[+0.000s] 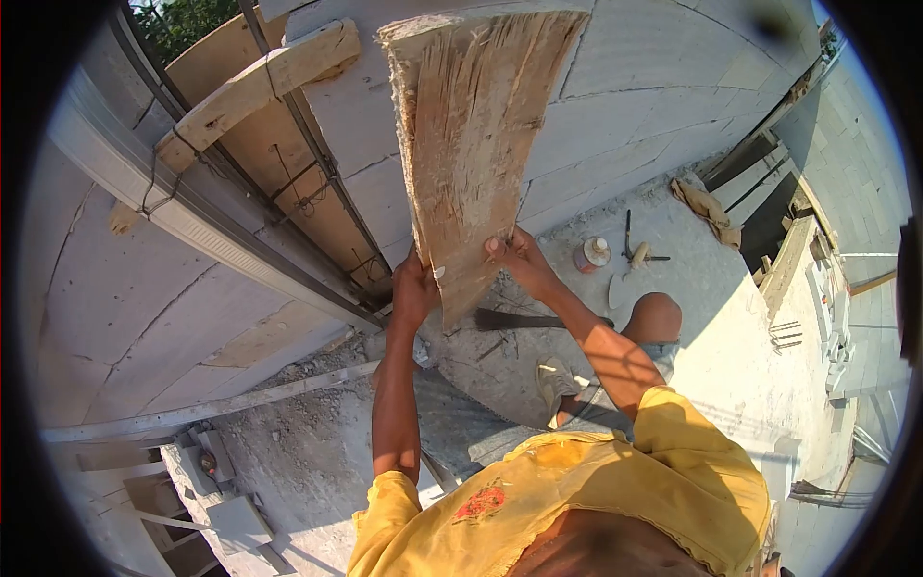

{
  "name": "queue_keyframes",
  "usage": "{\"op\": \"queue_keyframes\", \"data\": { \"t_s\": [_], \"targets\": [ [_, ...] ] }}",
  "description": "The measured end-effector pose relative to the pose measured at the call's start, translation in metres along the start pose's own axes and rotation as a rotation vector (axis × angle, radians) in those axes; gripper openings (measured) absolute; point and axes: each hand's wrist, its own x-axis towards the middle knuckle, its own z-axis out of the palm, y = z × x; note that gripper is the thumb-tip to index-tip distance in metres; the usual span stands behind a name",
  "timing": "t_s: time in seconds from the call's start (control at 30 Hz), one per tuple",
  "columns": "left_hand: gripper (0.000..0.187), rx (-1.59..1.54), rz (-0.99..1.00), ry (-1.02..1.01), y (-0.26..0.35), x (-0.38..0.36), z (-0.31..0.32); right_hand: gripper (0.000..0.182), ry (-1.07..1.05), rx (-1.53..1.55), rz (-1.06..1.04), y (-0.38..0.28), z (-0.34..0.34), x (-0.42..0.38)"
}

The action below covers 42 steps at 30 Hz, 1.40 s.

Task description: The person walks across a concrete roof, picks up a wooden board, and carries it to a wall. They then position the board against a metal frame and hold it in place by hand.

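Note:
A wide, rough wooden board (481, 125) with splintered grain and a frayed left edge stands up in front of me, its top end leaning toward the block wall. My left hand (413, 287) grips its left edge near the lower end. On the right edge, a little higher, my right hand (519, 262) is closed with the thumb lying on the board's face. The fingers behind the board are hidden. Below my right forearm, a dark flat tool (529, 320), perhaps a saw, lies on the floor.
Left of the board, steel bars (332, 178) and a wired wooden crosspiece (260, 91) span a gap in the block wall (663, 125). A hammer (639, 255), a round container (591, 254) and a trowel blade (620, 290) lie at right. Beyond is a floor opening (769, 216).

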Motion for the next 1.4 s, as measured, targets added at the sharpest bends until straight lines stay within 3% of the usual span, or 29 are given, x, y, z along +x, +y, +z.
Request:
{"op": "queue_keyframes", "data": {
  "t_s": [0.17,0.27,0.37,0.57,0.83,0.93,1.03,1.13,1.2,1.4],
  "targets": [
    [0.029,0.11,-0.04,0.153,0.018,0.011,0.006,0.04,0.094,-0.024,-0.045,-0.023,-0.033,-0.012],
    [0.03,0.12,-0.088,0.195,0.023,0.012,0.015,0.035,0.078,-0.186,0.134,-0.072,-0.071,-0.014],
    [0.029,0.131,-0.078,0.239,0.018,0.008,0.025,0.035,0.059,-0.251,0.173,-0.127,-0.087,-0.028],
    [0.027,0.046,-0.009,0.278,0.037,0.001,0.029,0.046,0.225,-0.687,0.126,-0.215,-0.101,-0.042],
    [0.03,0.044,0.025,0.297,0.04,-0.003,0.047,0.051,0.146,-1.259,-0.105,-0.322,-0.135,-0.005],
    [0.031,0.102,-0.002,0.322,0.038,-0.001,0.058,0.038,0.111,-1.635,0.081,-0.366,-0.148,0.0],
    [0.033,0.134,-0.06,0.316,0.042,0.0,0.057,0.055,0.019,-1.614,-0.25,-0.403,-0.223,-0.003],
    [0.034,0.021,-0.071,0.3,0.023,0.001,0.048,0.043,0.47,-1.917,0.009,-0.462,-0.217,-0.061],
    [0.034,0.036,-0.028,0.288,0.01,0.001,0.04,0.042,0.655,-1.959,0.017,-0.482,-0.226,-0.11],
    [0.032,-0.035,-0.061,0.282,0.025,0.005,0.037,0.038,0.933,-1.777,0.1,-0.448,-0.25,-0.222]
  ]
}}
